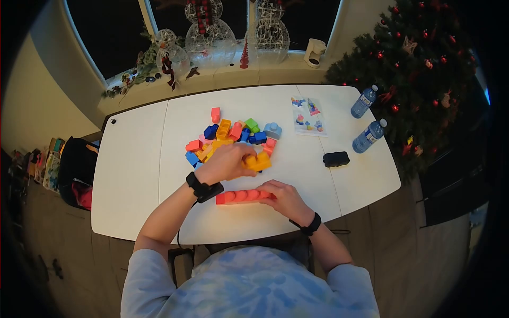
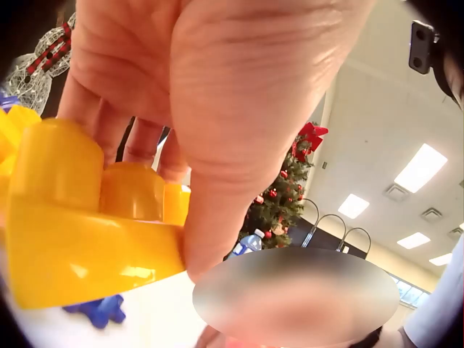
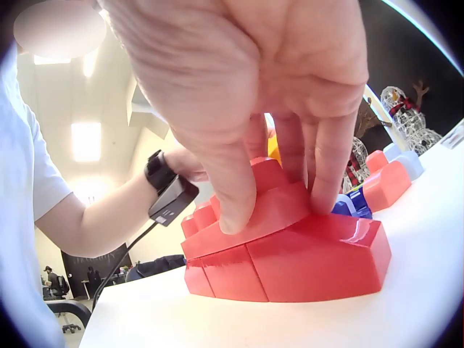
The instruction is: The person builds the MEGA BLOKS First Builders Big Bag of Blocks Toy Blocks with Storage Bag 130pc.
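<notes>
A yellow block (image 1: 257,161) with studs is pinched between the thumb and fingers of the left hand (image 1: 222,161), held just in front of the block pile. In the left wrist view the thumb presses one end of the yellow block (image 2: 94,246). The right hand (image 1: 289,201) grips the right end of a row of red blocks (image 1: 241,196) near the table's front edge. The right wrist view shows these red blocks (image 3: 312,261) in two layers, with the right hand's (image 3: 254,94) thumb and fingers around an upper block.
Behind the left hand lies a pile of mixed blocks (image 1: 224,129). Further right are a picture sheet (image 1: 309,116), a black case (image 1: 336,159) and two water bottles (image 1: 369,135). A cable (image 3: 119,264) hangs from the left wrist's camera.
</notes>
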The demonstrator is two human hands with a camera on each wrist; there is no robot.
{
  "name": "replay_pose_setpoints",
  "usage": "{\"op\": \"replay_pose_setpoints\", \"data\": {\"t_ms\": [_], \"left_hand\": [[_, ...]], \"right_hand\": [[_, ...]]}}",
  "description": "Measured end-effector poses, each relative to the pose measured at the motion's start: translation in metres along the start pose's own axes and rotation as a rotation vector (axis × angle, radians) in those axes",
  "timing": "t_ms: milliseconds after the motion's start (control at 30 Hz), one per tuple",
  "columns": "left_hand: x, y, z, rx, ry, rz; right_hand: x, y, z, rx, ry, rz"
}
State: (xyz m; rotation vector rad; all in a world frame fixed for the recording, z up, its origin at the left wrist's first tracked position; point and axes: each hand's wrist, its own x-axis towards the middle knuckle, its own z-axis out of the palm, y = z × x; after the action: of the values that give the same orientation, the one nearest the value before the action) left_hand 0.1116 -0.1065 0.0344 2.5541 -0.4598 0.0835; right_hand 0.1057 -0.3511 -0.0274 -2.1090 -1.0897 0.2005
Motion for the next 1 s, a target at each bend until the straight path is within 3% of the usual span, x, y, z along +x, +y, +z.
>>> {"op": "replay_pose_setpoints", "data": {"t_ms": [133,333,433,533,600,633,800,867,1000], "left_hand": [[-0.037,-0.011,0.024,-0.004,-0.11,-0.037],[-0.045,-0.031,0.046,-0.212,-0.107,0.011],[-0.046,-0.036,0.051,-0.239,-0.216,-0.021],[-0.061,-0.043,0.05,-0.452,-0.218,-0.078],[-0.079,-0.039,0.034,-0.579,-0.056,-0.251],[-0.088,-0.03,0.017,-0.464,-0.116,-0.315],[-0.128,-0.016,0.029,-0.312,-0.137,-0.348],[-0.131,-0.016,0.046,-0.208,0.004,-0.231],[-0.134,-0.012,0.064,-0.41,0.139,-0.338]], "right_hand": [[-0.005,-0.001,0.0,0.049,-0.003,0.013],[-0.007,0.001,0.006,0.019,0.107,0.026],[-0.007,0.001,0.004,0.011,0.113,0.02],[-0.011,0.006,0.003,-0.07,0.093,-0.017],[-0.011,0.009,0.004,-0.079,0.077,-0.014],[-0.011,0.009,0.004,-0.078,0.075,-0.017],[-0.009,0.014,0.009,-0.009,-0.001,0.049],[-0.007,0.015,0.009,0.001,-0.032,0.069],[-0.005,0.019,0.01,0.002,-0.01,0.024]]}}
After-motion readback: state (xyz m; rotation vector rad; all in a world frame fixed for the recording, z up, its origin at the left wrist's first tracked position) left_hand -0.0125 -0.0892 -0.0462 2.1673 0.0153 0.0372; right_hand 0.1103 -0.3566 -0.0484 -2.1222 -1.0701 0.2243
